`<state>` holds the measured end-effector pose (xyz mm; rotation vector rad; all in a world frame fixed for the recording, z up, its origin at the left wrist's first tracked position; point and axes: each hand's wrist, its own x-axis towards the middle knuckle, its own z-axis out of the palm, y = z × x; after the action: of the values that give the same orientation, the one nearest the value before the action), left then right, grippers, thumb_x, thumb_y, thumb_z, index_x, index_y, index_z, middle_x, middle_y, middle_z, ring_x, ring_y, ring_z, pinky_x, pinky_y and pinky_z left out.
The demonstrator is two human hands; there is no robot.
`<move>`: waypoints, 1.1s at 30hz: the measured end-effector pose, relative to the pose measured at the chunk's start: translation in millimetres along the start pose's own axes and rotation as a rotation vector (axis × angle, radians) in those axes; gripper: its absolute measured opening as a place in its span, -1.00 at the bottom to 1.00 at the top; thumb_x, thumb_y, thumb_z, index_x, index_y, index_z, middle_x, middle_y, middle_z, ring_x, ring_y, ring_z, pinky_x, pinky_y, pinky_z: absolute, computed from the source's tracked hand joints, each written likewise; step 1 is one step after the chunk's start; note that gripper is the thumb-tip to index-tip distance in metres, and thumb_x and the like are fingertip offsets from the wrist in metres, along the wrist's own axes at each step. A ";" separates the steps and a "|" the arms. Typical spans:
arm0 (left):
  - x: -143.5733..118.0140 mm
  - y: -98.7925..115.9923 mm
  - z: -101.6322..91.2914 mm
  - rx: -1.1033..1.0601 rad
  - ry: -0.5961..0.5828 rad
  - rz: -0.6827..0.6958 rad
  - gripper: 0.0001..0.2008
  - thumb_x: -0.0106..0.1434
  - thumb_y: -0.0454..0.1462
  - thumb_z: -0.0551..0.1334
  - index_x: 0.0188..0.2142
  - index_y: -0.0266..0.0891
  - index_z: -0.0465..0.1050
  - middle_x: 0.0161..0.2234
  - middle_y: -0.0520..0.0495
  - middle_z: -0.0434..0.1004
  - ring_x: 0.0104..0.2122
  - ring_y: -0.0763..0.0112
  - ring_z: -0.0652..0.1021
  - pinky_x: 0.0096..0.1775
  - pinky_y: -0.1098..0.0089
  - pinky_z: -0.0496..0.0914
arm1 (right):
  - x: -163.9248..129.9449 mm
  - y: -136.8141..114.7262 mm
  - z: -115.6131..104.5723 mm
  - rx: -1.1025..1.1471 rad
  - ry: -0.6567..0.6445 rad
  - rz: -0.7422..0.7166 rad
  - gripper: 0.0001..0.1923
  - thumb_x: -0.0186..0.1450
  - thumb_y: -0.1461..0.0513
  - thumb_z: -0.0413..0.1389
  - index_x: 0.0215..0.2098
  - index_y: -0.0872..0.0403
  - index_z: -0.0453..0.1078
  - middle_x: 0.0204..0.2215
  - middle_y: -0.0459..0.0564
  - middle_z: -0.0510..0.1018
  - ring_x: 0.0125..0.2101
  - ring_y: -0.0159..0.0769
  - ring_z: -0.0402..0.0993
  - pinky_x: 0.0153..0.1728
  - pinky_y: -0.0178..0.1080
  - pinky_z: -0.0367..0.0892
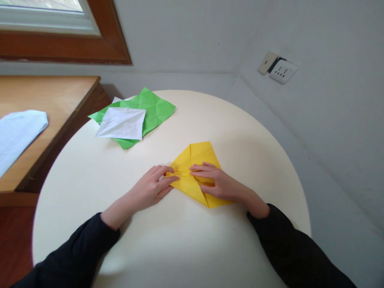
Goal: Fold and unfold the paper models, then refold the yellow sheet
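A sheet of yellow paper (201, 153) with folds in it lies on the round white table (180, 248). Its left end narrows to a point, and two flaps meet along a crease there. My left hand (153, 185) grips this pointed end, with the thumb on the near side and the fingers bent over the far side. Stretched out over the middle and right part of the paper, my right hand (217, 182) presses on it with its fingers apart. The palm hides some of the paper's right side.
Farther back on the left of the table, a creased white paper (123, 122) rests on a larger green paper (159, 106). A wooden desk (60, 90) with a pale blue cloth-like item (22, 132) stands at left. Wall sockets (282, 72) are at upper right.
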<state>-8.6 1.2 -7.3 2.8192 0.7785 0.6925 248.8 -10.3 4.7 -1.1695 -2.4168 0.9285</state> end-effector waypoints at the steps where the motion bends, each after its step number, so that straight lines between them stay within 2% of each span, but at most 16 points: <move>1: 0.5 0.9 0.5 0.015 0.008 0.014 -0.78 0.26 -0.36 0.10 -0.11 -0.26 0.39 -0.15 -0.22 0.39 -0.21 0.30 0.42 -0.19 0.28 0.39 | 0.1 0.4 0.2 0.002 0.005 -0.003 -0.56 0.21 0.29 0.06 0.07 0.04 0.33 0.13 0.06 0.33 0.15 -0.20 0.19 0.21 0.01 -0.05; 10: 5.7 5.9 4.7 0.055 0.073 0.083 -0.80 0.23 -0.42 0.11 -0.16 -0.31 0.41 -0.23 -0.20 0.45 -0.27 0.31 0.47 -0.24 0.30 0.39 | 0.4 2.4 3.1 -0.007 0.033 -0.008 -0.56 0.20 0.32 0.06 0.06 0.09 0.33 0.11 0.08 0.35 0.14 -0.21 0.21 0.21 -0.02 -0.04; 15: 5.6 5.3 5.8 0.049 0.068 0.066 -0.82 0.25 -0.39 0.11 -0.18 -0.28 0.42 -0.25 -0.18 0.46 -0.28 0.32 0.47 -0.25 0.31 0.39 | 0.1 4.0 4.0 -0.020 0.035 -0.024 -0.58 0.22 0.32 0.03 0.07 0.05 0.32 0.11 0.05 0.36 0.13 -0.23 0.22 0.20 -0.01 -0.01; 24: 5.7 6.2 3.4 0.039 0.097 0.035 -0.85 0.26 -0.36 0.11 -0.20 -0.26 0.42 -0.24 -0.18 0.47 -0.24 0.31 0.46 -0.22 0.27 0.38 | 0.9 5.3 5.5 -0.069 0.037 -0.051 -0.60 0.26 0.34 -0.04 0.06 0.10 0.32 0.10 0.09 0.37 0.13 -0.23 0.23 0.17 -0.02 0.03; 28: 6.3 5.9 2.7 0.021 0.108 0.027 -0.85 0.26 -0.35 0.11 -0.21 -0.25 0.42 -0.18 -0.19 0.49 -0.16 0.27 0.46 -0.12 0.20 0.36 | 0.1 2.7 5.2 -0.089 0.056 -0.069 -0.61 0.25 0.35 -0.02 0.03 0.07 0.35 0.07 0.08 0.40 0.09 -0.21 0.27 0.13 -0.02 0.09; 33: 4.2 4.2 3.2 -0.029 0.049 -0.005 -0.82 0.28 -0.33 0.07 -0.17 -0.21 0.40 -0.15 -0.14 0.52 -0.12 0.32 0.48 0.03 0.14 0.26 | -2.3 -4.8 3.3 -0.079 0.058 -0.079 -0.65 0.26 0.34 0.00 -0.01 0.03 0.40 0.00 0.07 0.46 0.01 -0.18 0.34 0.04 -0.03 0.19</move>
<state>-2.0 -0.2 -7.4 2.7834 0.7769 0.7679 245.7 -15.7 5.4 -1.1028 -2.4536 0.7713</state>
